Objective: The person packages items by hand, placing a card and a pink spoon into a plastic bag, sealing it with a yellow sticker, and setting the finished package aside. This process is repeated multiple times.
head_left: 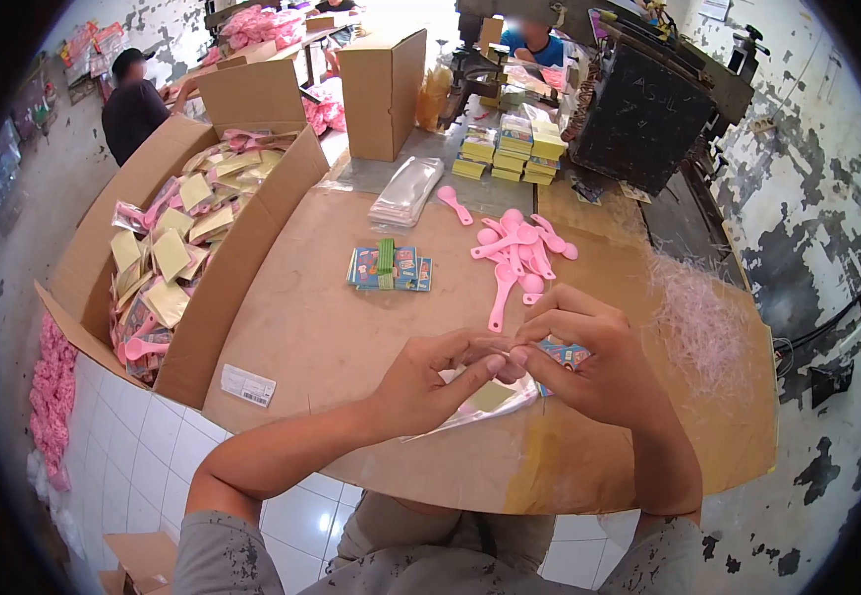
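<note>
My left hand [440, 372] and my right hand [584, 352] meet over the near part of the cardboard-topped table, fingertips pinched together. Between them is something thin, probably the edge of a clear plastic bag, too small to make out surely. Below the hands lies a clear plastic bag [460, 415] with a pale yellow card in it. Partly behind my right hand are blue printed cards [564, 354]. Just beyond the hands sits a pile of pink plastic spoons [519, 248]. A banded stack of blue cards [388, 268] lies to the left of the spoons.
On the left stands an open carton [192, 352] full of packed bags. Clear bags [405, 193] and stacks of cards [510, 144] lie at the back. Plastic strips [703, 317] heap at the right. A black machine [638, 114] stands behind; other people sit farther off.
</note>
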The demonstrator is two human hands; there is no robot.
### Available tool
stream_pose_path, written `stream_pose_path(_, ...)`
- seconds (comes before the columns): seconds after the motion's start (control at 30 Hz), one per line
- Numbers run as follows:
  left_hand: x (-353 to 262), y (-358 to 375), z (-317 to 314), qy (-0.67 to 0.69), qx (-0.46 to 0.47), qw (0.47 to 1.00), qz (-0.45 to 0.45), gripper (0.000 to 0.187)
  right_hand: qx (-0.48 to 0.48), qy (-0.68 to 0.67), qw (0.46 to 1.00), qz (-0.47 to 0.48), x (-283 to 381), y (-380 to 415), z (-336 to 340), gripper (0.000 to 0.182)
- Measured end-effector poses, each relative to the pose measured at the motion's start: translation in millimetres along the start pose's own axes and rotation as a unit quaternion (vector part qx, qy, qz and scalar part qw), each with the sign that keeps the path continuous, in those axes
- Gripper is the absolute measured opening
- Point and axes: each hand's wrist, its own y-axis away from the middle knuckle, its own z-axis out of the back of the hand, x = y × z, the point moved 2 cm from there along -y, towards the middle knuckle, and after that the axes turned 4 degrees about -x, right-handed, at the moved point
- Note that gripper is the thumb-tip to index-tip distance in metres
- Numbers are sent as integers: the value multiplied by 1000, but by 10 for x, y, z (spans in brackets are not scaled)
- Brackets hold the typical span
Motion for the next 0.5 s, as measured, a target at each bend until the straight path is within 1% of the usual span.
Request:
stream_pose_path(0.1, 47, -15, -5, 42, -16, 998, 38, 29, -36, -28, 995, -88, -93, -17, -35, 12)
stream_pose_path(0.17, 116, -16, 4, 74, -22, 995, 55, 31, -134, 29, 990, -36, -168, -5, -93, 14)
stream_pose_path(0.2, 89, -15, 7, 69, -23, 995, 72, 32, -182, 58, 982, -10, -178, 4, -108, 15)
stream_pose_path(0.27, -3, -24, 21, 56, -26, 993, 104, 32, -151, 133, 975, 94, -114, 0, -151, 17)
stream_pose_path(0.3, 38, -16, 28, 21, -41, 997, 68, 33, -136, 169, 965, 144, -79, 0, -182, 18)
stream_pose_path(0.37, 174, 23, 25, -49, -66, 997, 0, 35, -116, 214, 956, 162, -18, -2, -279, 18)
stream_pose_path(0.47, 100, 22, 43, -143, -57, 988, 11, 39, -106, 262, 941, 187, -6, -21, -351, 22)
stream_pose_path(0.5, 94, 22, 44, -167, -56, 984, 3, 40, -106, 274, 936, 196, -8, -32, -365, 23)
